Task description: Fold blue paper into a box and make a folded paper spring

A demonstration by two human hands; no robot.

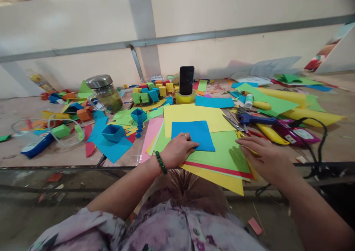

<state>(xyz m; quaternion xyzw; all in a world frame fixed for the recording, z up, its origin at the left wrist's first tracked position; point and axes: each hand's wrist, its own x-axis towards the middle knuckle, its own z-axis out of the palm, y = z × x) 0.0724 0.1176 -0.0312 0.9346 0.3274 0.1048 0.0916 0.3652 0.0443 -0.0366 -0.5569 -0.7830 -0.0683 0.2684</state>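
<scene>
A blue paper square (203, 132) lies on a stack of coloured sheets in front of me. My left hand (181, 147) is on its lower left part, fingers bent and pressing the paper down. Under it are a yellow sheet (191, 112) and a green sheet (222, 160), with red and yellow edges showing below. My right hand (263, 156) hovers at the stack's right edge, fingers stretched leftward, slightly blurred. Just beyond its fingertips lie scissors (233, 123) with their blades pointing away. A blue glue gun (256, 118) rests behind that hand.
Folded blue paper boxes (113, 132) stand left, near a lidded glass jar (107, 95). A phone (186, 80) stands upright on a yellow tape roll (185, 97), beside coloured paper cubes (152, 92). At right lie a purple device (298, 132) and a black cable (323, 143).
</scene>
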